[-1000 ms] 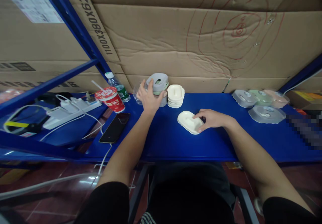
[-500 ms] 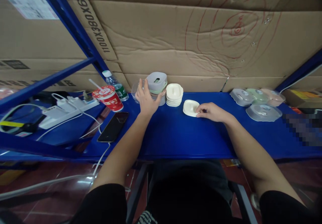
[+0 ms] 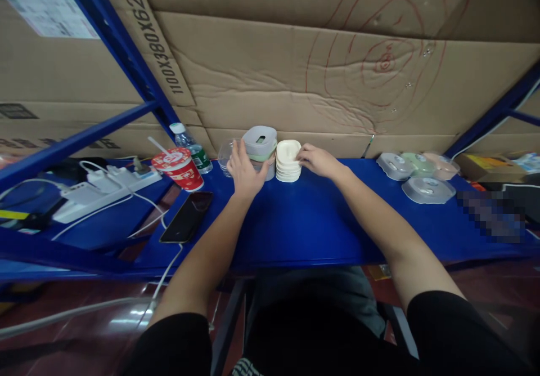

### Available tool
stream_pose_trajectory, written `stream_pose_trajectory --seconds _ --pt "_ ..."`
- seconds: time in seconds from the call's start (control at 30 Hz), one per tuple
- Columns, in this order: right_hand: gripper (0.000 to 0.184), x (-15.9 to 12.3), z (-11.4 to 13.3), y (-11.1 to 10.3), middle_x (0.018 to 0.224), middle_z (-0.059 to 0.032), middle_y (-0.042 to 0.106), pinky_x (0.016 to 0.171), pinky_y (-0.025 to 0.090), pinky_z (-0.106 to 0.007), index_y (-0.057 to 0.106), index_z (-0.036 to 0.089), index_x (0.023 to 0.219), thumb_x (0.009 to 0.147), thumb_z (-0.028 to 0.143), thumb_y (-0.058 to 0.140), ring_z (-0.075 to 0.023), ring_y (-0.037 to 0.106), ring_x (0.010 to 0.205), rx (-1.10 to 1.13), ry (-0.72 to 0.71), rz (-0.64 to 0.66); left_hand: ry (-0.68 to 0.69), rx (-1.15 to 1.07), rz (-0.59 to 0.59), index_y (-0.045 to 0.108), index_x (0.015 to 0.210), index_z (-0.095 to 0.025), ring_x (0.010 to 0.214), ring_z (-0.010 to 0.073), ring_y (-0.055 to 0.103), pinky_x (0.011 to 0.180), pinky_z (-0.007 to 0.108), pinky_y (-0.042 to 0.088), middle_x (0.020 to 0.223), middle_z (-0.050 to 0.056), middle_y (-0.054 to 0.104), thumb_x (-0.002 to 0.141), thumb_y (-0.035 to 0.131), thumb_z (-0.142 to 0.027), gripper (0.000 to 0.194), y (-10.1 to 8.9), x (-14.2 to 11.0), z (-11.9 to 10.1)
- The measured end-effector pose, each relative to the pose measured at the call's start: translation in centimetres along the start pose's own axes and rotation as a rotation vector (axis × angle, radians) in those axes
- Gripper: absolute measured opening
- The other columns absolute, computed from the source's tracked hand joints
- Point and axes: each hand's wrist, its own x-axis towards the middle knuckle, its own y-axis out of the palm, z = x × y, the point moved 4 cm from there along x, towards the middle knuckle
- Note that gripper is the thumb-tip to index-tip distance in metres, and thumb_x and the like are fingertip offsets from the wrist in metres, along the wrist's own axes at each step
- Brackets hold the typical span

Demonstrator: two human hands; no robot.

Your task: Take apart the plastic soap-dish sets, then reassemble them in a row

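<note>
My left hand (image 3: 248, 172) is open, fingers and thumb spread against the near side of a stack of grey and green plastic containers (image 3: 260, 135). Whether it grips the stack I cannot tell. Clear plastic lids or boxes (image 3: 225, 152) show partly behind its fingers. Right of the containers stands a pile of small cream square lids (image 3: 288, 169) with raised middles. On top of this pile, my right hand (image 3: 317, 160) pinches the right edge of the uppermost cream lid (image 3: 288, 150) between thumb and fingers.
Left on the blue table (image 3: 312, 224) are a red cup with straw (image 3: 180, 170), a water bottle (image 3: 193, 148), a phone (image 3: 186, 218) and a power strip (image 3: 109, 193). Clear-lidded containers (image 3: 428, 189) sit at right. Cardboard (image 3: 253, 61) walls the back.
My right hand has moved left with the single cream lid, from the bare table onto the pile. My left hand stays by the containers. The view has shifted slightly.
</note>
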Motion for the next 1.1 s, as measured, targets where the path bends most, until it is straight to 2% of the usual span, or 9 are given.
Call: stream_pose_trajectory --seconds 0.17,0.33,0.47,0.63,0.73,0.8,0.9,1.0,1.1 --pt "0.031 -0.4 0.0 0.5 0.134 -0.0128 0.069 0.104 0.056 -0.046 0.073 0.022 0.129 0.102 0.024 0.059 -0.0289 0.067 0.122 -0.002 -0.001 -0.048 0.007 0.01 0.034 0.032 0.169 -0.011 0.164 0.0427 0.03 0.129 0.066 0.026 0.175 0.029 0.03 0.09 0.069 -0.061 0.101 0.3 -0.2 -0.3" --pt "0.053 -4.3 -1.8 -1.1 0.143 -0.0163 0.066 0.112 0.054 -0.052 0.062 0.02 0.148 0.101 0.044 0.061 -0.0335 0.064 0.132 -0.02 0.092 -0.195 0.021 0.013 0.053 0.028 0.17 -0.008 0.163 0.043 0.031 0.129 0.065 0.025 0.175 0.03 0.028 0.092 0.067 -0.063 0.103 0.4 -0.3 -0.5" --pt "0.061 -9.8 -6.4 -3.6 0.143 -0.0211 0.067 0.118 0.045 -0.057 0.06 0.014 0.149 0.1 0.05 0.058 -0.0391 0.06 0.136 -0.211 0.348 -0.29 0.007 -0.007 0.047 0.026 0.171 -0.007 0.165 0.0426 0.027 0.13 0.065 0.024 0.175 0.03 0.026 0.092 0.066 -0.065 0.106 0.1 -0.3 -0.6" --pt "0.066 -19.2 -12.9 -6.8 0.157 -0.027 0.055 0.12 0.035 -0.065 0.056 0.01 0.15 0.098 0.049 0.054 -0.0442 0.048 0.145 -0.476 0.814 -0.378 -0.01 -0.019 0.043 0.027 0.171 -0.009 0.165 0.0429 0.025 0.131 0.066 0.022 0.175 0.029 0.027 0.089 0.069 -0.063 0.107 -0.2 -0.3 -1.0" --pt "0.072 -22.6 -15.0 -7.0 0.165 -0.0304 0.045 0.12 0.027 -0.074 0.053 0.007 0.152 0.096 0.052 0.056 -0.0495 0.032 0.156 -0.547 1.069 -0.312 -0.004 -0.03 0.026 0.028 0.17 -0.008 0.165 0.0433 0.026 0.132 0.065 0.022 0.175 0.029 0.029 0.088 0.07 -0.062 0.106 -0.4 -0.4 -1.3" --pt "0.07 -22.6 -15.0 -6.4 0.162 -0.0296 0.049 0.12 0.024 -0.077 0.057 0.008 0.148 0.096 0.055 0.057 -0.0497 0.031 0.156 -0.536 1.075 -0.211 0.014 -0.044 0.006 0.03 0.169 -0.009 0.164 0.0434 0.027 0.132 0.063 0.022 0.174 0.029 0.031 0.087 0.071 -0.062 0.105 -0.5 -0.6 -1.5" --pt "0.061 -20.7 -13.5 -5.5 0.142 -0.0269 0.065 0.119 0.026 -0.077 0.07 0.011 0.132 0.096 0.06 0.059 -0.0468 0.047 0.145 -0.506 0.976 -0.175 0.06 -0.066 -0.022 0.033 0.167 -0.01 0.163 0.0448 0.029 0.132 0.064 0.022 0.171 0.029 0.035 0.084 0.072 -0.06 0.104 -0.6 -0.9 -1.9" --pt "0.064 -18.6 -11.5 -5.0 0.129 -0.0241 0.068 0.114 0.036 -0.075 0.075 0.016 0.121 0.09 0.071 0.063 -0.0465 0.059 0.129 -0.45 0.886 -0.26 0.105 -0.076 -0.034 0.034 0.165 -0.01 0.162 0.045 0.03 0.132 0.064 0.023 0.169 0.029 0.038 0.084 0.073 -0.056 0.101 -0.8 -1.2 -2.5" --pt "0.074 -17.4 -10.2 -4.1 0.133 -0.0247 0.066 0.104 0.051 -0.066 0.072 0.018 0.133 0.082 0.072 0.073 -0.0464 0.063 0.123 -0.325 0.829 -0.25 0.131 -0.078 -0.045 0.034 0.164 -0.012 0.162 0.0427 0.031 0.132 0.062 0.024 0.168 0.027 0.04 0.084 0.072 -0.054 0.098 -1.0 -1.4 -3.1"
